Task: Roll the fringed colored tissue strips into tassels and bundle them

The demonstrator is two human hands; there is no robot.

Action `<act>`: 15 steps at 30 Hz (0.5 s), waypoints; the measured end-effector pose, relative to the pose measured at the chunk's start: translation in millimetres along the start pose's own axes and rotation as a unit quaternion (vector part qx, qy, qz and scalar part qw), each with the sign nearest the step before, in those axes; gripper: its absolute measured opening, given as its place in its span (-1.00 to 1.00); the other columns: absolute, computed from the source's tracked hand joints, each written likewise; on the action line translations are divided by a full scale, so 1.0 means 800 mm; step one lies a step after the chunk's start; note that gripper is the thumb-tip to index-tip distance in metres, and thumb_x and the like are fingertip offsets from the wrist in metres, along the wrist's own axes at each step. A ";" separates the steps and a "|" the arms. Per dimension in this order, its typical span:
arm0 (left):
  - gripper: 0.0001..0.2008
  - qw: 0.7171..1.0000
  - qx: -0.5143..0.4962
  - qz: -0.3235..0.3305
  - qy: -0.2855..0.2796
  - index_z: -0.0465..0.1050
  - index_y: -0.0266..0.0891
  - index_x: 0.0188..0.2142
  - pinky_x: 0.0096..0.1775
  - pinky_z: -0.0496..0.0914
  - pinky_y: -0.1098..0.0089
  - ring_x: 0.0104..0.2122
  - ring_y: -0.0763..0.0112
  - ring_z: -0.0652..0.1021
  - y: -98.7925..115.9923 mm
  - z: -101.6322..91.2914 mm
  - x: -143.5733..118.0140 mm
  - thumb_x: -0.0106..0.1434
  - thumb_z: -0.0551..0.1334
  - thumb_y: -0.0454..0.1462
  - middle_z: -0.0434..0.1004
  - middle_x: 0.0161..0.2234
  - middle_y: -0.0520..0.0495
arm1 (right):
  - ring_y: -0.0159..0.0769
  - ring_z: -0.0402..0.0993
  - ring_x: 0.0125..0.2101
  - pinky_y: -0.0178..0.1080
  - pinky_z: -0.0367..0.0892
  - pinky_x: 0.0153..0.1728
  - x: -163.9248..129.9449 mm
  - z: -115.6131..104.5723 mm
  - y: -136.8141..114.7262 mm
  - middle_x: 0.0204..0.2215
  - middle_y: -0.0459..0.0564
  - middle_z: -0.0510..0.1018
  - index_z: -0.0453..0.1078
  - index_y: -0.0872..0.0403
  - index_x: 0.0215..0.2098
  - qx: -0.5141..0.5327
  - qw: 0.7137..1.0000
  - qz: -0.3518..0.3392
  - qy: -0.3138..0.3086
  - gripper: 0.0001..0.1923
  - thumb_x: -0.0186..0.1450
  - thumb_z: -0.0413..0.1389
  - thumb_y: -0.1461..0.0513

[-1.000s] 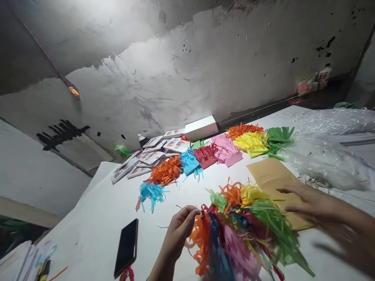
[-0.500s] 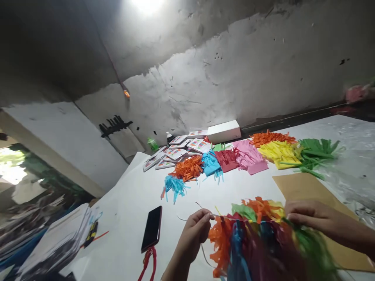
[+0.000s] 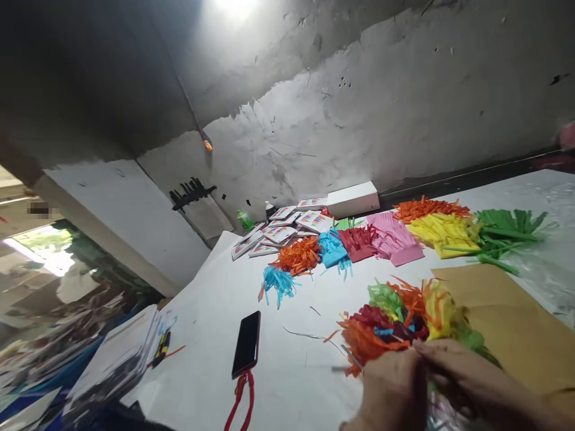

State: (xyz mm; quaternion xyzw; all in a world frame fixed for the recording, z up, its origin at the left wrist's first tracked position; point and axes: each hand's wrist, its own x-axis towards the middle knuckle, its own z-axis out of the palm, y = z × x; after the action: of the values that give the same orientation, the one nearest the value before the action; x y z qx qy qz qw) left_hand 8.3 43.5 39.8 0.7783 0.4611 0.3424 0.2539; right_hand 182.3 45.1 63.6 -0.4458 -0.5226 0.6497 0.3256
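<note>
Both hands [image 3: 422, 383] touch the fringe bundle's [image 3: 399, 320] near edge.

You are looking at a small, rough craft workshop: a white-covered worktable [image 3: 287, 371] holds sorted piles of fringed coloured paper [image 3: 395, 236], stacked printed cards [image 3: 281, 230] and a glue bottle [image 3: 269, 209], set against a bare, patchy plaster wall [image 3: 359, 120].

A black phone [image 3: 247, 343] with a red strap [image 3: 240, 400] lies on the white counter [image 3: 211, 311]. Behind it, sorted fringed-paper piles run orange [image 3: 297, 256], blue [image 3: 332, 248], red [image 3: 357, 242], pink [image 3: 395, 238], yellow [image 3: 442, 231], green [image 3: 503, 230]. A white box [image 3: 353, 199] stands beside printed cards [image 3: 278, 230]; a brown envelope [image 3: 507, 317] lies right.
</note>
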 end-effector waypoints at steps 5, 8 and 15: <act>-0.67 0.969 0.205 0.139 -0.015 0.60 -0.11 -0.26 -0.63 0.28 0.25 -0.58 0.14 0.56 -0.058 0.082 -0.054 0.43 0.05 -0.16 0.58 -0.59 -0.25 | -0.26 0.34 -0.44 -0.26 0.29 -0.38 -0.002 0.003 0.035 -0.51 -0.06 0.40 0.45 0.07 -0.49 0.001 1.000 -0.022 0.004 -0.39 0.10 0.21 -0.30; -0.68 0.971 0.101 0.215 0.017 0.57 -0.05 -0.18 -0.43 0.49 0.26 -0.45 0.20 0.60 -0.043 0.036 -0.042 0.42 0.10 0.00 0.67 -0.42 -0.21 | -0.16 0.39 -0.32 -0.19 0.32 -0.22 -0.015 -0.013 0.034 -0.44 -0.02 0.44 0.43 0.05 -0.54 -0.049 0.996 -0.068 0.041 -0.38 0.15 0.18 -0.31; -0.79 0.942 0.057 0.258 -0.208 0.51 -0.16 0.00 0.19 0.25 0.10 -0.17 0.27 0.59 0.041 -0.042 0.058 0.40 0.24 -0.26 0.69 -0.23 -0.10 | -0.12 0.47 -0.30 -0.22 0.35 -0.23 -0.070 -0.031 0.007 -0.37 -0.02 0.55 0.37 -0.01 -0.41 -0.179 0.978 -0.098 0.033 -0.43 0.43 -0.13 -0.22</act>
State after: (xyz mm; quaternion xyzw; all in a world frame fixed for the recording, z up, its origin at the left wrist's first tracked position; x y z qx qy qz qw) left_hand 16.3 72.6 98.6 0.9375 0.2000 0.2003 0.2025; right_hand 227.4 3.7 69.9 -0.4649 -0.6608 0.4953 0.3193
